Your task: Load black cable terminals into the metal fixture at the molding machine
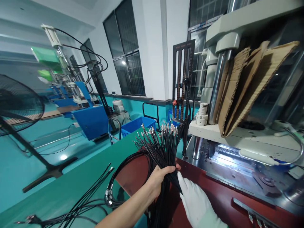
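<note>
At nine o'clock stood a black floor fan point(17, 106); loose black cables point(80, 202) lay on the green bench point(99, 167) at seven. Your bare left hand point(159, 181) was clenched around a bundle of black cables point(161, 148), its metal-tipped ends fanning toward twelve. Your white-gloved right hand point(196, 199) lay open-fingered against the bundle's right side. Cardboard sheets point(249, 82) leaned in the machine point(237, 38) at two.

Bright indoor light, cool teal cast. Windows point(128, 50) at 11 o'clock dark, with one lamp reflection. Hard glare on machine plate point(237, 152) at 3 o'clock. Floor point(64, 156) shows a glare spot. Edges bend; green machine point(45, 57) at 10 o'clock is motion-blurred.
</note>
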Action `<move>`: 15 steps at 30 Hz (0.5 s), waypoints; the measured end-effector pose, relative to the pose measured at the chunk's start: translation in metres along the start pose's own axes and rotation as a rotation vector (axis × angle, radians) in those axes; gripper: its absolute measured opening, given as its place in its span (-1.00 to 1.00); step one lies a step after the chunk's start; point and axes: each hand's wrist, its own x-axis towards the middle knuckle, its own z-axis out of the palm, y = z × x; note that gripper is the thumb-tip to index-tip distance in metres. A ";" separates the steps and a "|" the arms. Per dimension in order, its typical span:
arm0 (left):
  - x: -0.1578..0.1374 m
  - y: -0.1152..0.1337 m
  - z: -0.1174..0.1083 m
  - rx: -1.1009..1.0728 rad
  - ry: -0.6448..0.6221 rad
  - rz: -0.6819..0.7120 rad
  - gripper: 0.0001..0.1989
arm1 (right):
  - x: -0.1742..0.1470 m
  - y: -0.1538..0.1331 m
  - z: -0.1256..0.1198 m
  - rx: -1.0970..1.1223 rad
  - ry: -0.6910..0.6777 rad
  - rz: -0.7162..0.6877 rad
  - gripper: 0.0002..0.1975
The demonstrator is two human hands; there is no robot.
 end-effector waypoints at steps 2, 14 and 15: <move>0.001 -0.001 -0.002 0.006 -0.006 0.005 -0.70 | 0.000 -0.003 0.004 -0.045 -0.019 0.029 -0.42; -0.020 0.030 0.001 -0.227 -0.060 -0.096 -0.58 | -0.014 0.055 -0.040 1.119 -0.272 0.372 -0.48; -0.023 0.037 0.002 -0.239 -0.079 -0.090 -0.60 | -0.019 0.062 -0.037 1.129 -0.278 0.428 -0.47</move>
